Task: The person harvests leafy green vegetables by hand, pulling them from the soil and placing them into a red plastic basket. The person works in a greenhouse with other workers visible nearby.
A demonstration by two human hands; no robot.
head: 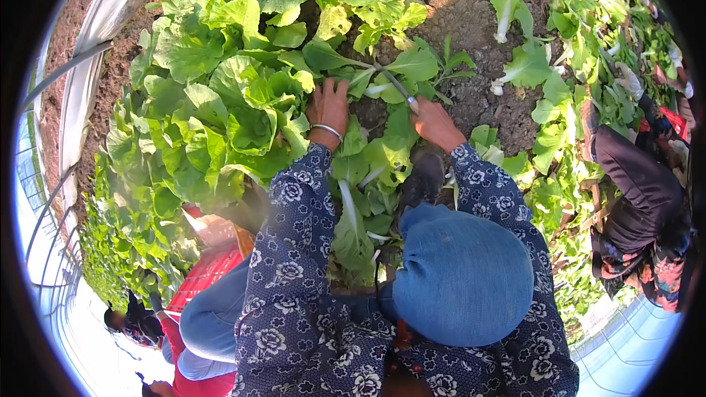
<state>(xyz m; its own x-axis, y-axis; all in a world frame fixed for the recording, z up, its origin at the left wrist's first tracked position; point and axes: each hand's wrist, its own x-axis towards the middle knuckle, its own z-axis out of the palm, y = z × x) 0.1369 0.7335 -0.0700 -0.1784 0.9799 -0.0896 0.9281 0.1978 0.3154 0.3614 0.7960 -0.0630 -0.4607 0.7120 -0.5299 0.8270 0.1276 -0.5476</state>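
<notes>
My right hand (433, 121) is closed round the handle of a metal-bladed hand tool (394, 81), likely a knife or small sickle, whose blade points up and left among leaves near the soil. My left hand (330, 107), with a silver bracelet at the wrist, reaches down into the edge of the leafy green plants (251, 102); its fingertips are partly hidden, and whether it grips a stem cannot be told. Loose green leaves with white stalks (350, 220) lie between my forearms, below the hands.
A red plastic crate (207, 273) stands at lower left, near another person in red. At right a co-worker in dark trousers (634, 187) crouches among greens. Cut leaves (527, 66) lie on bare soil (469, 22). White sheeting (91, 60) and bent tubes edge the bed at left.
</notes>
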